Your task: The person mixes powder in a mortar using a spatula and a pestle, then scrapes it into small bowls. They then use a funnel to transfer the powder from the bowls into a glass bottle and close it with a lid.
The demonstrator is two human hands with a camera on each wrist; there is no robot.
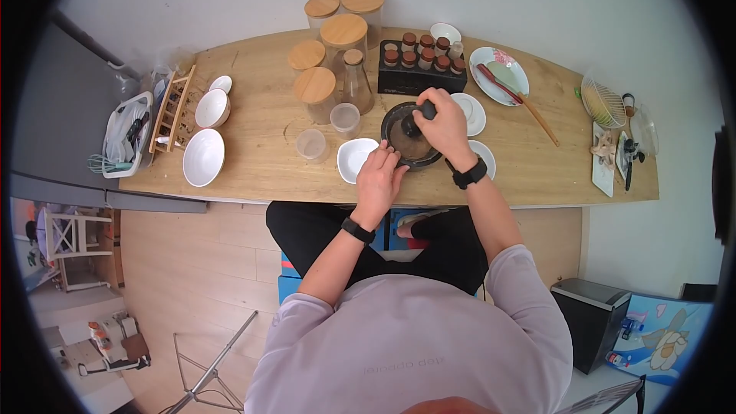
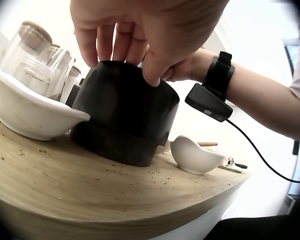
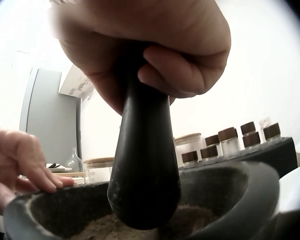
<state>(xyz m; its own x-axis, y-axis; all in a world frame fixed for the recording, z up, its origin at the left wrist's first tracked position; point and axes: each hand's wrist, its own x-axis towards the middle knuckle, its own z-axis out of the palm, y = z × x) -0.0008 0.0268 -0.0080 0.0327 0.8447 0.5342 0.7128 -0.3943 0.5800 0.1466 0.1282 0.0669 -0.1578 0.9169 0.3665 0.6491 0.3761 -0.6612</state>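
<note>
A black mortar (image 2: 125, 115) stands on the wooden table, with brown ground powder (image 3: 102, 227) in its bowl. My right hand (image 1: 446, 129) is wrapped round the upper part of a black pestle (image 3: 145, 165). The pestle's rounded lower end is down inside the mortar, at the powder. My left hand (image 1: 376, 176) grips the mortar's near left rim, fingers over the edge and thumb on the outer side. Close by on the left is a white square bowl (image 1: 356, 159). White dishes (image 1: 475, 113) sit just right of the mortar.
Behind the mortar, a black rack (image 1: 418, 80) holds several brown-capped spice jars. Wooden-lidded glass canisters (image 1: 316, 100) and two clear cups (image 1: 312, 144) are to the left. White bowls (image 1: 204, 157) lie farther left. At the right are a plate (image 1: 479, 55) with utensils and a wire basket (image 1: 602, 101).
</note>
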